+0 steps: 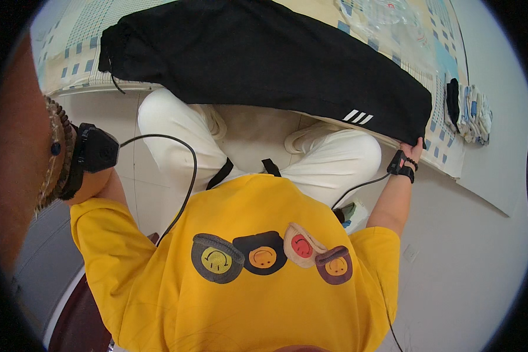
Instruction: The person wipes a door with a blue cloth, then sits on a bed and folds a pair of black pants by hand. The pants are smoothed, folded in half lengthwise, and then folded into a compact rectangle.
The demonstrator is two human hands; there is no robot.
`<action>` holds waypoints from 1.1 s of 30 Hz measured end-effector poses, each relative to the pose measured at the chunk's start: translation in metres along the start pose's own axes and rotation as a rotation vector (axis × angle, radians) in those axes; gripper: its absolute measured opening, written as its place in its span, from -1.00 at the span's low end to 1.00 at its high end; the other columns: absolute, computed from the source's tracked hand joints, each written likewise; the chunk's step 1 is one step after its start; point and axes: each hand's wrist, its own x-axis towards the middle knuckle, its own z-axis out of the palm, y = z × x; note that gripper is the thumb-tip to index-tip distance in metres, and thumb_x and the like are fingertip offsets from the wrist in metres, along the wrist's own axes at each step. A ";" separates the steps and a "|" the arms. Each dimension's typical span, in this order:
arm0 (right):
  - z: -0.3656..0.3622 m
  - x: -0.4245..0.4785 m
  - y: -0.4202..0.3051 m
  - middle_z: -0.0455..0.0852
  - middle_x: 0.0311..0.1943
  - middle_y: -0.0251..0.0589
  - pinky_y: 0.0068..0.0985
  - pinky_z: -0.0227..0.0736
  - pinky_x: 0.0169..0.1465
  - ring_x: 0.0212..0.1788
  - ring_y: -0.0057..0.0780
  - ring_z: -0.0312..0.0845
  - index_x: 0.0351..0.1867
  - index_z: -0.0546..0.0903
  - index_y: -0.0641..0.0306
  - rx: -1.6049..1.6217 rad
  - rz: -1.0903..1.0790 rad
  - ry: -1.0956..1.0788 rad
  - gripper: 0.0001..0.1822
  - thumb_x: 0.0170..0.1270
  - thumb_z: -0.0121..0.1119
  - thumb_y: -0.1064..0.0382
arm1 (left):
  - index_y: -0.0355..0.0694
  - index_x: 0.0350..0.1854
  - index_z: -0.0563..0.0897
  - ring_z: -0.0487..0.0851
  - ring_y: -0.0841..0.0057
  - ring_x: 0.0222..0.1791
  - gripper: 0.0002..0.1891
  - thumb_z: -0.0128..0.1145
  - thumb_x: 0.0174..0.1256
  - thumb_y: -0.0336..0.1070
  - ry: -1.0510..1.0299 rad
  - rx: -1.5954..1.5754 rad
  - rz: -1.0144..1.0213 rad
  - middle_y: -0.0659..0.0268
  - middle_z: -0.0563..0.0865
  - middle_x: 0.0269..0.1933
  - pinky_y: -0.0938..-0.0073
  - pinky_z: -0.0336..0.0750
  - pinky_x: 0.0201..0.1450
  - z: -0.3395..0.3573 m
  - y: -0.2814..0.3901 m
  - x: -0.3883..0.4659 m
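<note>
Black trousers (264,57) lie folded lengthwise along the near edge of the bed, a drawstring hanging at the left end and three white stripes near the right end. At their lower right corner, my right hand (412,149) grips the cloth, thumb uppermost. My left hand (13,158) is raised close to the camera at the left rim, away from the trousers. Its fingers fall outside the picture, so whether it holds anything is hidden. A black wrist device (99,147) and beaded bracelets (61,145) sit on that arm.
The bed (77,53) has a checked sheet. A clear plastic bag (387,26) lies at the far right, with several folded clothes (471,114) beside the white wall (493,176). Cables (193,167) run from both wrists. My knees are just below the bed edge.
</note>
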 end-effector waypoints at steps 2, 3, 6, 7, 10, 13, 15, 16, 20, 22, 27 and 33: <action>-0.004 0.010 0.003 0.40 0.17 -0.15 -0.15 0.11 0.29 0.21 -0.16 0.27 0.16 0.37 0.25 0.015 0.022 -0.071 -0.53 0.34 -0.21 0.04 | -0.19 -0.18 0.62 0.58 0.57 -0.29 -0.81 0.12 0.24 -0.24 -0.085 0.050 0.065 0.30 0.64 -0.26 0.66 0.48 -0.20 0.011 0.010 0.011; -0.009 0.012 0.001 0.40 0.18 -0.15 -0.15 0.10 0.29 0.21 -0.16 0.26 0.17 0.37 0.25 0.025 0.022 -0.097 -0.53 0.33 -0.22 0.04 | -0.19 -0.18 0.62 0.58 0.57 -0.29 -0.81 0.12 0.24 -0.24 -0.109 0.059 0.090 0.30 0.64 -0.26 0.66 0.47 -0.20 0.015 0.012 0.012; -0.018 0.020 0.002 0.40 0.18 -0.15 -0.16 0.07 0.30 0.23 -0.18 0.24 0.17 0.36 0.24 0.005 -0.021 -0.014 -0.53 0.34 -0.23 0.05 | -0.19 -0.18 0.62 0.58 0.57 -0.29 -0.81 0.12 0.24 -0.23 -0.139 0.078 0.133 0.30 0.64 -0.26 0.66 0.47 -0.21 0.024 0.015 0.018; -0.015 0.018 0.004 0.43 0.14 -0.15 -0.17 0.12 0.28 0.19 -0.19 0.29 0.13 0.39 0.26 0.004 -0.011 -0.024 -0.55 0.33 -0.21 0.06 | -0.19 -0.18 0.62 0.58 0.57 -0.29 -0.81 0.12 0.24 -0.23 -0.144 0.086 0.130 0.30 0.64 -0.26 0.66 0.47 -0.21 0.025 0.015 0.014; -0.015 0.015 0.003 0.50 0.08 -0.13 -0.20 0.20 0.25 0.13 -0.20 0.37 0.07 0.44 0.28 0.025 0.023 -0.079 -0.59 0.32 -0.17 0.09 | -0.19 -0.18 0.62 0.58 0.57 -0.29 -0.80 0.12 0.24 -0.22 -0.167 0.094 0.148 0.30 0.64 -0.26 0.66 0.47 -0.21 0.030 0.024 0.011; -0.014 0.016 0.002 0.50 0.08 -0.14 -0.20 0.19 0.26 0.13 -0.21 0.37 0.07 0.44 0.29 0.059 0.006 -0.056 -0.59 0.32 -0.18 0.09 | -0.19 -0.18 0.62 0.58 0.57 -0.29 -0.80 0.12 0.24 -0.22 -0.173 0.099 0.160 0.30 0.64 -0.27 0.65 0.47 -0.22 0.031 0.027 0.011; -0.010 0.010 0.002 0.48 0.11 -0.15 -0.20 0.19 0.25 0.15 -0.20 0.35 0.11 0.41 0.25 0.039 0.004 -0.046 -0.57 0.32 -0.19 0.08 | -0.19 -0.18 0.62 0.58 0.57 -0.30 -0.80 0.12 0.24 -0.22 -0.176 0.100 0.161 0.30 0.64 -0.27 0.65 0.47 -0.22 0.031 0.029 0.011; -0.006 0.007 0.002 0.47 0.12 -0.16 -0.20 0.19 0.25 0.17 -0.20 0.34 0.13 0.40 0.23 0.028 0.004 -0.042 -0.56 0.33 -0.20 0.07 | -0.19 -0.18 0.62 0.58 0.57 -0.30 -0.80 0.12 0.24 -0.21 -0.176 0.104 0.160 0.30 0.64 -0.27 0.65 0.47 -0.22 0.031 0.029 0.011; -0.002 0.001 0.001 0.50 0.08 -0.12 -0.19 0.21 0.25 0.13 -0.21 0.38 0.06 0.44 0.31 0.037 -0.003 -0.005 -0.60 0.33 -0.18 0.10 | -0.19 -0.17 0.62 0.58 0.56 -0.30 -0.79 0.13 0.24 -0.21 -0.174 0.108 0.165 0.30 0.64 -0.27 0.65 0.46 -0.22 0.030 0.029 0.009; 0.001 -0.001 0.001 0.50 0.08 -0.12 -0.20 0.22 0.24 0.13 -0.22 0.38 0.05 0.45 0.31 0.039 -0.005 0.006 -0.60 0.33 -0.17 0.10 | -0.19 -0.17 0.62 0.58 0.56 -0.30 -0.79 0.13 0.24 -0.20 -0.177 0.108 0.165 0.30 0.64 -0.27 0.65 0.46 -0.23 0.030 0.028 0.008; -0.001 0.000 0.000 0.52 0.06 -0.13 -0.23 0.26 0.22 0.11 -0.23 0.41 0.02 0.47 0.30 0.046 0.012 -0.003 -0.61 0.33 -0.17 0.09 | -0.19 -0.17 0.62 0.58 0.56 -0.30 -0.78 0.13 0.24 -0.20 -0.176 0.114 0.167 0.30 0.64 -0.27 0.65 0.46 -0.23 0.030 0.027 0.006; -0.007 0.010 -0.001 0.53 0.05 -0.14 -0.24 0.27 0.21 0.10 -0.24 0.42 0.02 0.47 0.30 0.053 0.016 -0.004 -0.61 0.33 -0.17 0.08 | -0.19 -0.17 0.62 0.58 0.56 -0.30 -0.78 0.13 0.24 -0.19 -0.167 0.122 0.166 0.30 0.64 -0.27 0.64 0.45 -0.24 0.030 0.025 0.005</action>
